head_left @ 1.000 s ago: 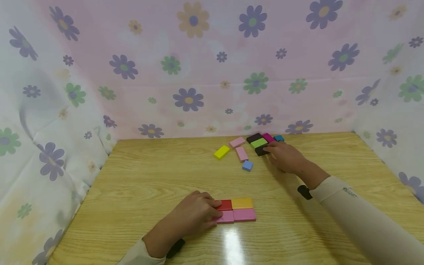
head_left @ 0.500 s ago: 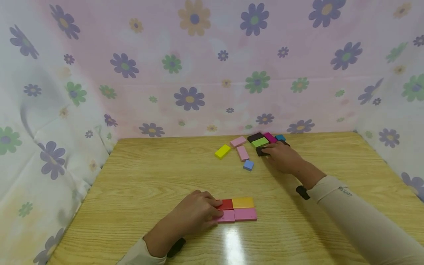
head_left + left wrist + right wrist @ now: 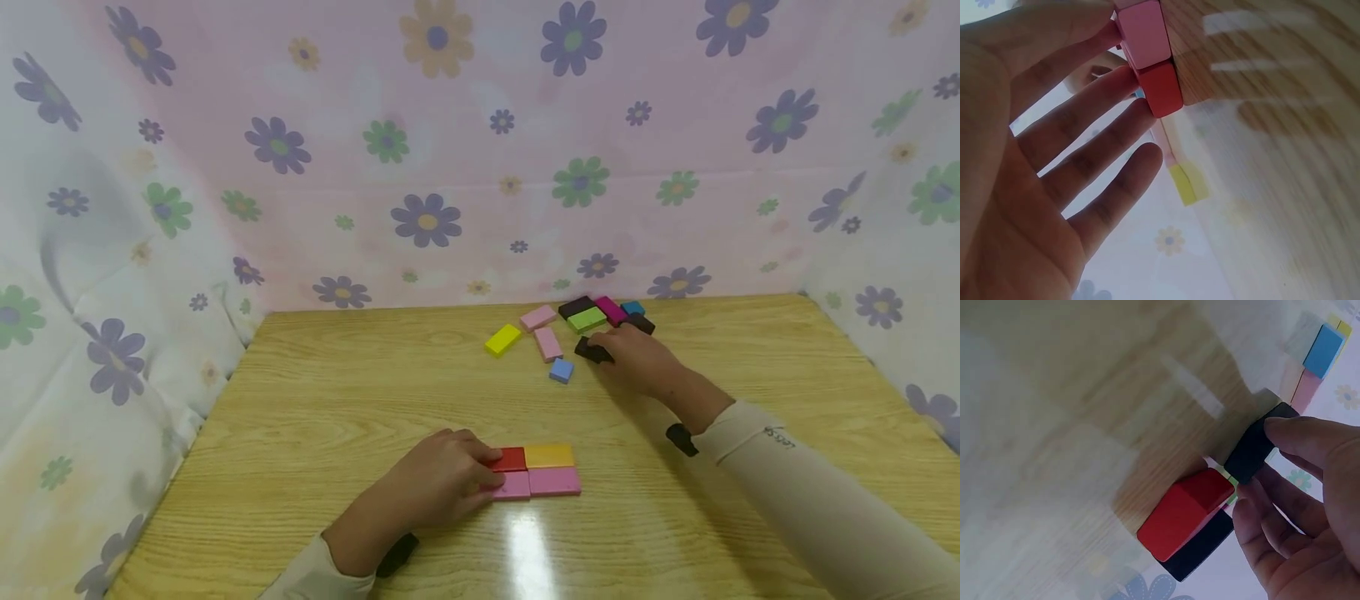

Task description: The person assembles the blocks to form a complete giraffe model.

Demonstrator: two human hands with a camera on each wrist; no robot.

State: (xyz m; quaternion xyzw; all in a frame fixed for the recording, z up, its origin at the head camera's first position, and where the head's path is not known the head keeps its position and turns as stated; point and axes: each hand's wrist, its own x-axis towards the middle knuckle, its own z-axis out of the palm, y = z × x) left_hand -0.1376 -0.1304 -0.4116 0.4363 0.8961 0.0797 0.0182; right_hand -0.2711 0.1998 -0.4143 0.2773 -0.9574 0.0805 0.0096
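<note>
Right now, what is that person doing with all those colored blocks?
A person is working with flat colored blocks on a wooden table. The left hand rests against a group of four blocks near them: red block, orange block and two pink ones. The right hand is farther back, its fingers pinching a black block beside a loose pile that includes a green block and a yellow block.

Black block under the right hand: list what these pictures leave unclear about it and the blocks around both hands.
- Black block: head view, fingers of the right hand cover its far end; whether it is lifted off the table cannot be told.
- Red block and pink block: head view, left ends hidden by the left hand.
- Yellow block: left wrist view, blurred.
- Blue block: right wrist view, near the frame's edge, outline soft.
</note>
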